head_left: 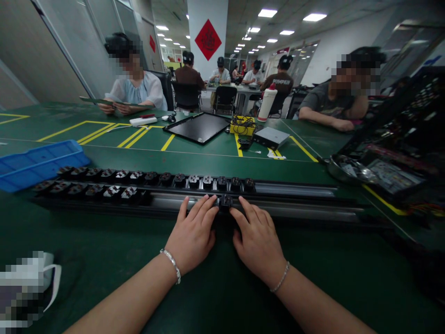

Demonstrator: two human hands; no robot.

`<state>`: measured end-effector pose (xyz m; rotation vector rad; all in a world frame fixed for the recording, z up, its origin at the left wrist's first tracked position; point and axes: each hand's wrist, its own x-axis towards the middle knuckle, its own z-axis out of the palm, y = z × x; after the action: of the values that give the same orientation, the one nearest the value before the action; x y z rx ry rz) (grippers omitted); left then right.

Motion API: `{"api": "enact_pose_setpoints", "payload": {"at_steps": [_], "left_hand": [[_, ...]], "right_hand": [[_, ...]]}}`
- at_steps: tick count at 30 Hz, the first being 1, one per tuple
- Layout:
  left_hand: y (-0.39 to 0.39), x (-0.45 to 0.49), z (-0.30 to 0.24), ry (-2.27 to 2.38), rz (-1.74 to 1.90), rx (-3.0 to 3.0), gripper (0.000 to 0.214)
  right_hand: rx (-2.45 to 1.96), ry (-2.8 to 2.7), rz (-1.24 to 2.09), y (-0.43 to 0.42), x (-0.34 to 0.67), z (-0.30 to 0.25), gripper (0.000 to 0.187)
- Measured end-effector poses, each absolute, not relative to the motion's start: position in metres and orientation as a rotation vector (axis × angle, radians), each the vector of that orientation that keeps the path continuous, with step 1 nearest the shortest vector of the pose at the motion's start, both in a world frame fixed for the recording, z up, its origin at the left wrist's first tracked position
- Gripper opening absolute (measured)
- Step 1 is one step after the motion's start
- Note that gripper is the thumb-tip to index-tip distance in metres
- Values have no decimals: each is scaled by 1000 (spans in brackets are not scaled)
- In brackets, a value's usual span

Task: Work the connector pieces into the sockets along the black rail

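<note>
Two long black rails (306, 212) lie side by side across the green table, each with a shiny channel. A single small black socket-like module (226, 200) sits in the nearer rail, between my two hands. On its left side my left hand (193, 234) rests with fingers stretched over the rail, the fingertips close to the module. My right hand (259, 236) lies on the other side, fingers spread, its index fingertip beside the module. Whether either hand touches it I cannot tell. Several similar modules (180, 180) line the farther rail, and more (93, 190) fill the nearer rail's left end.
A blue plastic bin (41, 162) stands at the left. Farther back are a black flat panel (198, 127), a yellow box with cables (242, 124), a metal drive (271, 138) and a white bottle (267, 104). Electronic parts (392, 176) crowd the right. Two people sit across the table.
</note>
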<state>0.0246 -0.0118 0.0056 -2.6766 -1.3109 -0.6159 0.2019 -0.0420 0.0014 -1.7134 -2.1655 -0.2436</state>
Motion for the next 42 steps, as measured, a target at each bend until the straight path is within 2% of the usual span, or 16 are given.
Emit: {"api": "enact_pose_setpoints", "payload": {"at_steps": [9,23,42], "left_hand": [[-11,27,10,-1356,-586,-2681,39],[-6,40,11,-1291,-585,-2631,22],[-4,37,10,-1294,-630,-2662,25]], "right_hand": [[-1659,-2206,-278,-39,211,8,41],[-1637,-2261,-298,-36,219,8,45],[-1674,-2242,-276,-37,218,10,42]]}}
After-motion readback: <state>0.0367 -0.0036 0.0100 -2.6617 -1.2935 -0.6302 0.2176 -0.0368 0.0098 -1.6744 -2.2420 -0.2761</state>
